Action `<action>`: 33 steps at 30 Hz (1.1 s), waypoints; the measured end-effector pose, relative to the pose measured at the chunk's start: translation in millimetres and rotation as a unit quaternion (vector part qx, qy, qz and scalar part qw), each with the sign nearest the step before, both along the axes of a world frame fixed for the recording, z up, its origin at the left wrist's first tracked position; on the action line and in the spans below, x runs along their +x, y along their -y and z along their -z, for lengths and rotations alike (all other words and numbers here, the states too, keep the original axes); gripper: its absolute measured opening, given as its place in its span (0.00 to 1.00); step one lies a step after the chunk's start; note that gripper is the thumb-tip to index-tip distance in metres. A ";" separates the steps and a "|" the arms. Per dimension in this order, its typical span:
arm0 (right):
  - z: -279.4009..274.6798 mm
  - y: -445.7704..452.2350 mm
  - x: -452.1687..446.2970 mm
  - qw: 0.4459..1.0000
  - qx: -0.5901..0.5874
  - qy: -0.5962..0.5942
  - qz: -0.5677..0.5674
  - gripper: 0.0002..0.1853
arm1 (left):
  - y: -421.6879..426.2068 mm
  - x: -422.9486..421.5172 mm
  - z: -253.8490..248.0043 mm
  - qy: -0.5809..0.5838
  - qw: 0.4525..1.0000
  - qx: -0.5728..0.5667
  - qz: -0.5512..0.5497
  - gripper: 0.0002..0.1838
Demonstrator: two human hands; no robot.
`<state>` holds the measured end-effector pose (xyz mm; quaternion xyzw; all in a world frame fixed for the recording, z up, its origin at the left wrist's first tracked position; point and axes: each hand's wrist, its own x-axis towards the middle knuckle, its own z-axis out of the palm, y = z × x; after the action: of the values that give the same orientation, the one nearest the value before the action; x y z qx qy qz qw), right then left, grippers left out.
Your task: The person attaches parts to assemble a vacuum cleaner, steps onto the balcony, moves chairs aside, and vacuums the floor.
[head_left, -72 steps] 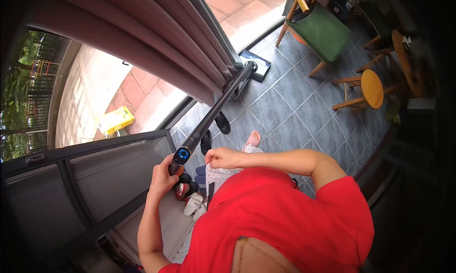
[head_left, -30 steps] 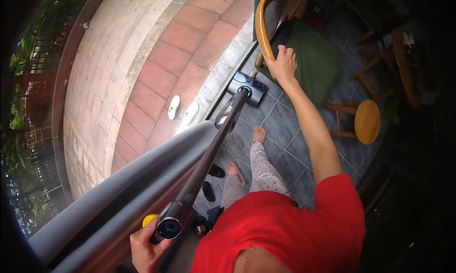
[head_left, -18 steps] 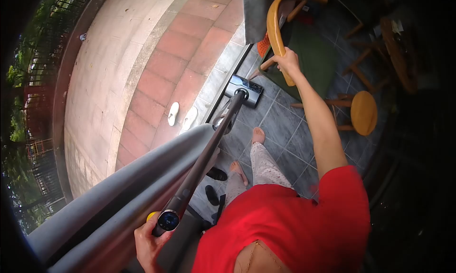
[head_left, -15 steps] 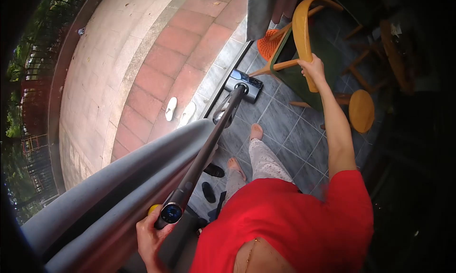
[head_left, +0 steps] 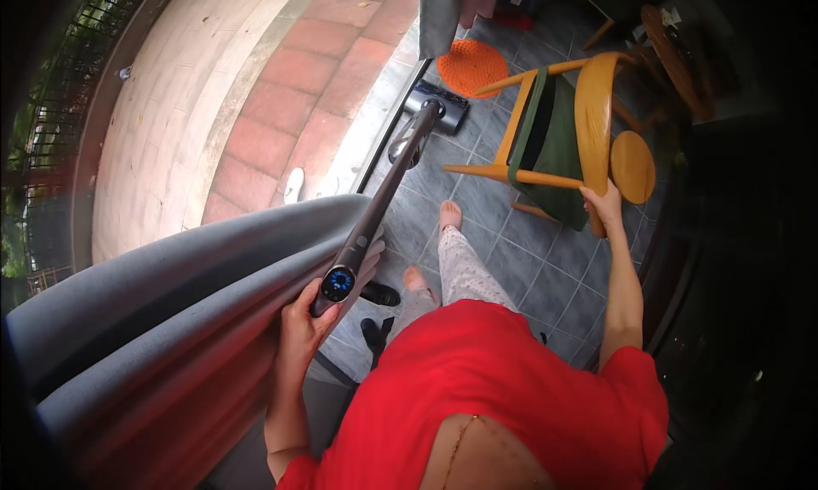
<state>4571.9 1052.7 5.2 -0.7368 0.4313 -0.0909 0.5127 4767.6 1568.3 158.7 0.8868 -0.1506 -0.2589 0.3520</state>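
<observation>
Grey tiled floor (head_left: 545, 268) meets a dark door track (head_left: 380, 152), with reddish paving (head_left: 319, 85) outside. The left hand (head_left: 308, 321) is clamped on a vacuum cleaner (head_left: 383, 196) whose head (head_left: 443, 108) lies beside the track; the right hand (head_left: 604, 210) grips a green-seated wooden chair (head_left: 559, 132). A grey curtain (head_left: 204, 268) drapes beside the left arm.

L hand (head_left: 307, 319) curled in a grip, L arm (head_left: 287, 409) bent; R hand (head_left: 603, 207) also gripping, R arm (head_left: 625, 294) out fwd.
</observation>
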 end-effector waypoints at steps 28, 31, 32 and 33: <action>-11.2 -20.6 -53.8 0.977 -0.193 -0.085 -0.007 0.17 | -137.1 -72.4 -149.3 -0.067 0.956 0.279 -0.056 0.25; -1.6 -3.1 -61.3 0.968 -0.231 -0.098 -0.021 0.19 | -149.2 -63.0 -147.8 -0.037 0.963 0.268 -0.016 0.26; -3.8 -4.0 -64.2 0.972 -0.208 -0.106 -0.027 0.19 | -149.5 -61.1 -146.8 -0.038 0.963 0.267 -0.017 0.26; -6.2 -3.7 -66.6 0.975 -0.186 -0.114 -0.032 0.20 | -147.5 -57.7 -144.9 -0.049 0.961 0.271 -0.005 0.27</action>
<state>4505.3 1056.4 11.3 -0.8379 0.4389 -0.0683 0.3172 4710.0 1715.8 303.6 0.9360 -0.0528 -0.3311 0.1071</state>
